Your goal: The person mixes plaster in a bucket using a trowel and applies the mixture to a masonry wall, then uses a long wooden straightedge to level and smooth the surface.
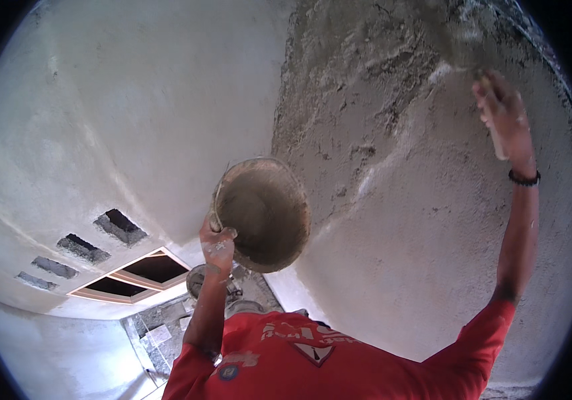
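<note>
A pale, smooth wall (153, 87) fills the background up and to the left of the left grip, and it looks finished apart from the row of raw-edged holes (121, 227) and the wooden window frame (136, 279) lower down. The left hand (217, 250) is clenched on the near edge of a bucket (301, 200), thumb over the rim; the bucket sits just right of that grip, mouth facing the view, with grey mix (253, 213) inside. Between the two grips, higher up, is a rough, lumpy patch (353, 73) of dark plaster, seemingly yet to be smoothed. Below the right grip the plaster (419, 260) is flatter and looks further along. The right hand (507, 117) is wrapped around a tool (500, 143) with a pale handle; its working end is too blurred to tell.
</note>
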The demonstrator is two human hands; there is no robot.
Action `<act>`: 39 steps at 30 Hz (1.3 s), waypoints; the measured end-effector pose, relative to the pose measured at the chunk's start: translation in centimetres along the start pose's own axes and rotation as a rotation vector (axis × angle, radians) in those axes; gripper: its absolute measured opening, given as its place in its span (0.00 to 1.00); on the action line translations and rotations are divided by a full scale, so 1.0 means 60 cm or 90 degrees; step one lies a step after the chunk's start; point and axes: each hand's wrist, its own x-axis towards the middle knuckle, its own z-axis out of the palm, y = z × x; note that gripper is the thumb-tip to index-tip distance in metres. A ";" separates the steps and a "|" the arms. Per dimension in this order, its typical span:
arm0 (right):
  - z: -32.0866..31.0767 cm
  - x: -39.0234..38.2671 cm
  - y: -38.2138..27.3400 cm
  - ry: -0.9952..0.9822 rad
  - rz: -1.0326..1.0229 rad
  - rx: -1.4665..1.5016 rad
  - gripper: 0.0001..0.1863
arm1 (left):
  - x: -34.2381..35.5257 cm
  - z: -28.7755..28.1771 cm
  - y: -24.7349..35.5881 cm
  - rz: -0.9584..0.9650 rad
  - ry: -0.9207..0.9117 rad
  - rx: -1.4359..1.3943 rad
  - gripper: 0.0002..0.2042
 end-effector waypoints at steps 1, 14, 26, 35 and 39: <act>0.025 -0.033 0.005 -0.071 0.032 0.077 0.17 | -0.005 -0.001 -0.009 0.001 0.009 0.012 0.25; 0.362 -0.370 -0.062 -0.730 0.545 0.452 0.17 | -0.065 0.099 -0.020 0.058 0.000 0.091 0.19; 0.451 -0.355 -0.092 -0.600 -0.355 -0.248 0.19 | -0.016 0.063 0.005 0.093 -0.136 0.048 0.21; 0.380 -0.335 0.009 -0.300 -0.495 -0.317 0.15 | -0.031 0.077 -0.009 0.067 -0.116 0.215 0.26; 0.423 -0.369 0.021 -0.447 -0.507 -0.303 0.11 | -0.032 0.096 -0.005 0.118 -0.133 0.272 0.30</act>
